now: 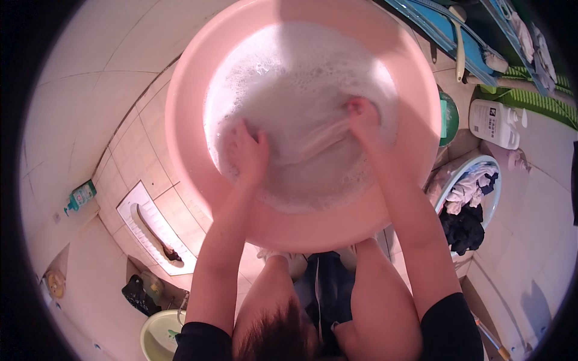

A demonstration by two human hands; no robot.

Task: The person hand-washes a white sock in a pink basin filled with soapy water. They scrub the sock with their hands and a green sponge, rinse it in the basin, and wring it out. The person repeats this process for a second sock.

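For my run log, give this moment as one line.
left hand: in suds, gripping cloth | right hand: pulling cloth | pink basin: foamy

A home bathroom used for laundry: tiled floor (90, 114), a squat toilet (153, 228) (set into the floor), a detergent jug (494, 123) and a clothes-filled basin (466, 192).

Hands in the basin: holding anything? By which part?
Both hands, left hand and right hand, grip a pale wet cloth by opposite ends, stretched between them in the suds.
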